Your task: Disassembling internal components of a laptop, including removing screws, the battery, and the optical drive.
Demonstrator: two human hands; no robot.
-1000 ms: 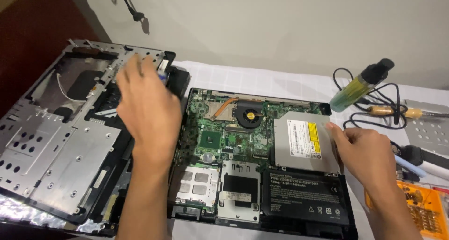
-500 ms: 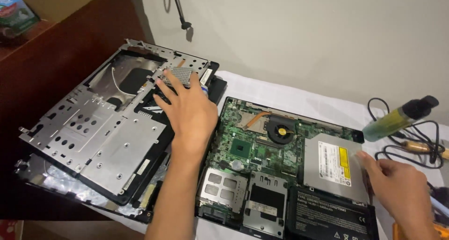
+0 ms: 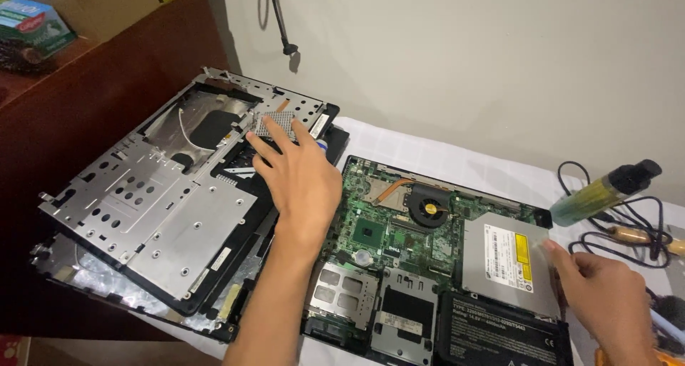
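An opened laptop base (image 3: 399, 266) lies on a white cloth, showing a green motherboard, a copper heat pipe and a round fan (image 3: 428, 207). My left hand (image 3: 300, 177) reaches left across it with fingers spread. Its fingertips rest on a small perforated metal plate (image 3: 278, 123) on the detached silver inner cover (image 3: 164, 202), which lies upside down to the left. My right hand (image 3: 603, 302) sits at the right edge of the silver optical drive (image 3: 506, 262), with its fingers curled onto that edge. A black battery (image 3: 499, 334) lies below the drive.
A dark wooden cabinet (image 3: 93, 102) stands at the left with a cardboard box and a green carton on top. A green-yellow tool (image 3: 606, 187), a soldering iron (image 3: 642, 237) and black cables lie at the right. A wall runs close behind, with a black cable hanging on it.
The view has swung left and closer. My left hand has stretched farther onto the detached cover, up to the perforated plate. My right hand has stayed at the optical drive's edge.
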